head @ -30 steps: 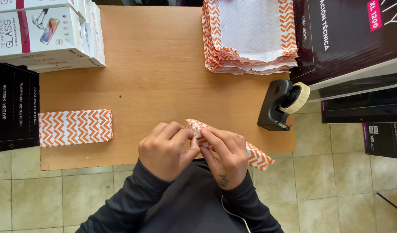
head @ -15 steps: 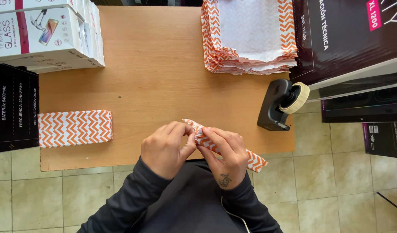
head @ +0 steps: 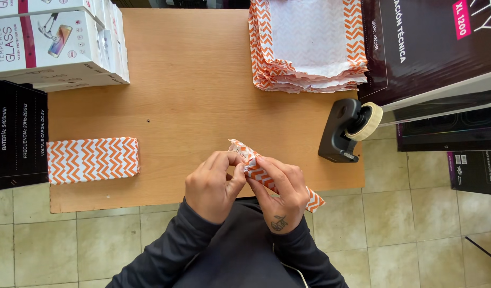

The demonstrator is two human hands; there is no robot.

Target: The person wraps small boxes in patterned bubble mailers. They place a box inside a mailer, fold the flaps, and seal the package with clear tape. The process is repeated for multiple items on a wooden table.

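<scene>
Both hands hold a slim package wrapped in orange-and-white chevron paper (head: 254, 169) over the near edge of the wooden table (head: 192, 80). My left hand (head: 213, 184) pinches its upper left end, fingers curled on the paper. My right hand (head: 283, 192) grips the package along its middle; the lower right end sticks out past the table edge. A finished wrapped package (head: 93, 159) in the same paper lies flat at the table's left front.
A stack of chevron paper sheets (head: 309, 45) lies at the back right. A black tape dispenser (head: 346, 129) stands at the right edge. White boxes (head: 58, 42) sit at the back left, black boxes (head: 16, 133) on the left, large dark boxes (head: 432, 48) on the right.
Both hands have shifted slightly while working the package's upper end; the package stays in the same place. Nothing else moved.
</scene>
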